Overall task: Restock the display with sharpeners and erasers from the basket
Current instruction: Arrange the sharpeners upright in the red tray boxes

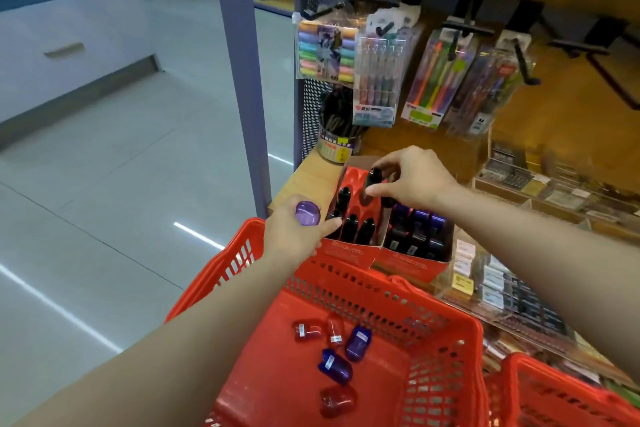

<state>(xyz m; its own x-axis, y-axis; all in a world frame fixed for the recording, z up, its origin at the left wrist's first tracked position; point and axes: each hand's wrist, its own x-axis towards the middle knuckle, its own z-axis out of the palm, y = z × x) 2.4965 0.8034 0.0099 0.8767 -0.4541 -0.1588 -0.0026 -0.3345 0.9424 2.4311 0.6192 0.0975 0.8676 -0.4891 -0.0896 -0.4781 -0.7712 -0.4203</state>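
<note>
A wooden display shelf (311,173) carries hanging pen packs (375,80) above and, at its near edge, two red cardboard display boxes side by side. A red plastic basket (429,333) sits just in front of the shelf, its rim close to the boxes; five loose sharpeners lie on its floor (three red, two blue-purple), among them a blue sharpener (336,366) near the middle. The left display box (349,250) has moulded slots, several filled with dark sharpeners and some at the back bare; the right display box (412,262) is packed with dark and purple ones. The right hand (412,180) hovers over the left box, thumb and fingers pinching a dark sharpener (373,178) upright above a back slot. The left hand (298,232) grips a purple sharpener (307,213) between curled fingers, its index finger stretched out touching the left box's near corner
</note>
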